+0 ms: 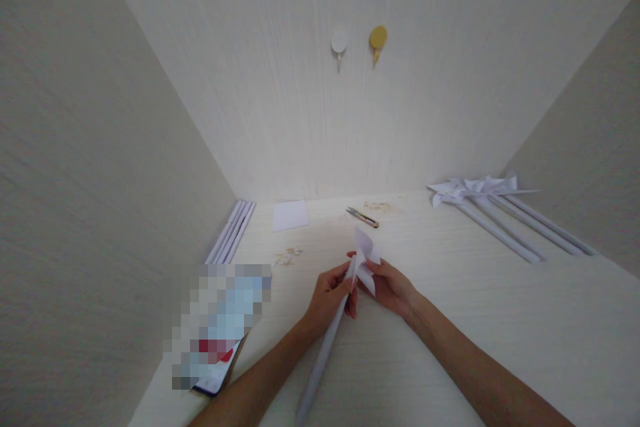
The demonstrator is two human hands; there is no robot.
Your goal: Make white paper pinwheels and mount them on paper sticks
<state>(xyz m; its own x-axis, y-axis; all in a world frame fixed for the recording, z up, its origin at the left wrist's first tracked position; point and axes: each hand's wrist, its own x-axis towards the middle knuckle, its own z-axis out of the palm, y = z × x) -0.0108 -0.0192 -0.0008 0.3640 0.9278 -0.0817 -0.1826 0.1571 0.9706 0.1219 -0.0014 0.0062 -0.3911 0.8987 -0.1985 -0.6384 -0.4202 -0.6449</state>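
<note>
Scene: Two bare hands work a folded paper piece over a pale, wood-grained worktop point(450, 320) set in a three-walled alcove.
Left hand point(330, 297): Its grip is closed round the top end of a rolled white paper stick point(320, 360), thumb and fingers pinched just below the folded paper.
Right hand point(393, 287): Fingers curled, its grip pinching the lower edge of the folded paper pinwheel head point(366, 257) from the other side.
Pinwheel head: White, creased into pointed flaps, held at the tip of the stick, above the worktop and between the two hands.
Stick: Slopes from the hands down towards the near edge of the worktop.
Snips point(363, 217): A small pair of thread cutters lies beyond the pinwheel head, towards the back wall, well apart from the hands.
Paper square point(290, 215): A flat white sheet, beyond and to the left of the pinwheel head.
Spare sticks point(233, 230): A row of rolled paper sticks lies along the left wall, left of the paper square.
Finished pinwheels point(480, 195): Several lie together, far right of the pinwheel head, their sticks fanned towards the right wall.
Phone point(217, 320): Left of the hands, its screen blurred out; no writing can be read.
Hooks: A white hook point(339, 45) and a yellow hook point(378, 40) sit side by side on the back wall, high above the pinwheel head.
</note>
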